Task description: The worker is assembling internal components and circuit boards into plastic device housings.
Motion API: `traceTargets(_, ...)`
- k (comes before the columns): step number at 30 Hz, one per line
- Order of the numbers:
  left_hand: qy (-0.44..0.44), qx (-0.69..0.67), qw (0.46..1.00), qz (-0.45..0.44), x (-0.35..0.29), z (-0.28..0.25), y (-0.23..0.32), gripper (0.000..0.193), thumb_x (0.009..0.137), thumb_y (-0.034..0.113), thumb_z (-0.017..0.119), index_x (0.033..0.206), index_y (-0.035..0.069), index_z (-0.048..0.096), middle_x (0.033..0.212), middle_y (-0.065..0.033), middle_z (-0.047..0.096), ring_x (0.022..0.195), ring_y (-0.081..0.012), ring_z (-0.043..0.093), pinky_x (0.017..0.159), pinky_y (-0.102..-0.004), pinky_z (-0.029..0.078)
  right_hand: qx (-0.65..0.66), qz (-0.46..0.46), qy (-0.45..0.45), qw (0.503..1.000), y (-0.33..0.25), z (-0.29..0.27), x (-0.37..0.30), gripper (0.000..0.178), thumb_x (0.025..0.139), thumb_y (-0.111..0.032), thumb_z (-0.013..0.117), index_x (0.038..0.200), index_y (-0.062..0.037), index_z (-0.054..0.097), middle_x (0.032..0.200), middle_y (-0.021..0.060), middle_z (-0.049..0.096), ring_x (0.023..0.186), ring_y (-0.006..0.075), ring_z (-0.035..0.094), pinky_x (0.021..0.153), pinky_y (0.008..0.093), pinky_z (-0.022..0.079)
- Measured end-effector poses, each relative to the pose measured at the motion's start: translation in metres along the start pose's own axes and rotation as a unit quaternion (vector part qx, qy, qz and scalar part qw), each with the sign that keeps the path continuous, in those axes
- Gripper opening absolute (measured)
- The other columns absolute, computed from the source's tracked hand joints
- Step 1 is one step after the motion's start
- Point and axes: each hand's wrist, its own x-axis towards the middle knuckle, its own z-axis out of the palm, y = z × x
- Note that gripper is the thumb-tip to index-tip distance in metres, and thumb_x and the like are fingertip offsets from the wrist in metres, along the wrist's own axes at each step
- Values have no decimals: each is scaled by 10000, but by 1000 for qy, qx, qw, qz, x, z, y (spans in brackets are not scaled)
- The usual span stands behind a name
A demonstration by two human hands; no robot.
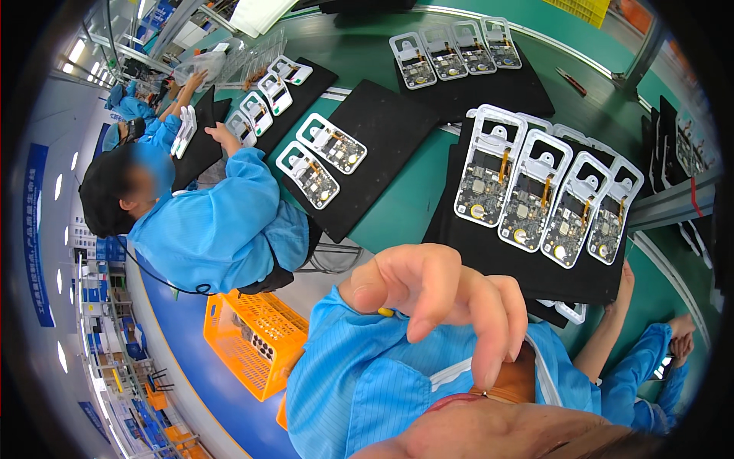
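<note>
My left hand (451,298) is raised close to the camera, its fingers loosely bent, apart and with nothing in them. A small yellow piece (386,312) shows at its cuff. My right hand (623,287) grips the right edge of a black mat (489,264); some of its fingers are hidden there. Four-sided white device housings (489,164) with exposed circuit boards stand in a slanted row on that mat, several in number. More housings are partly hidden behind them. Below the mat's near edge, part of another white housing (570,312) sticks out.
Another black mat (382,153) carries two housings (332,144); a further mat (497,96) holds several. Red-handled pliers (571,81) lie on the green bench. A co-worker (222,222) sits left, another person's hands (679,336) are at right. An orange crate (252,344) stands on the floor.
</note>
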Motion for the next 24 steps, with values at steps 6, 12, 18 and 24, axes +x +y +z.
traceTargets(6, -65, -3, 998, 6, -4, 6, 1, 300, 1021, 441, 406, 1094, 177, 527, 1132, -201, 650, 1114, -322, 477, 841, -425, 369, -15, -13, 1, 1000, -8, 22, -5, 273, 979, -136, 525, 1193, 22, 586, 1045, 110, 683, 847, 153, 678, 728, 257, 556)
traceTargets(12, -47, 79, 995, -25, 7, 0, 8, 302, 1006, 456, 438, 1070, 173, 522, 1116, -182, 646, 1086, -326, 498, 847, -427, 391, -9, 1, 43, 999, -12, 10, -13, 276, 979, -138, 518, 1187, 30, 590, 1087, 107, 669, 923, 152, 659, 798, 260, 533)
traceTargets(18, 260, 371, 891, -28, -12, -35, 38, 183, 926, 198, 573, 1004, 37, 531, 1140, -228, 548, 1053, -313, 518, 910, -416, 406, -96, -103, 163, 977, -70, 62, -52, 333, 984, -319, 557, 796, -50, 612, 496, -118, 295, 413, -5, 203, 386, 208, 136)
traceTargets(24, 241, 549, 786, -150, 30, -51, 36, 95, 908, 46, 556, 986, -8, 557, 1089, -158, 587, 975, -192, 546, 865, -295, 412, -233, -441, 205, 842, -116, 86, -96, 439, 1052, -311, 332, 908, -5, 612, 744, 10, 457, 577, 66, 361, 544, 209, 284)
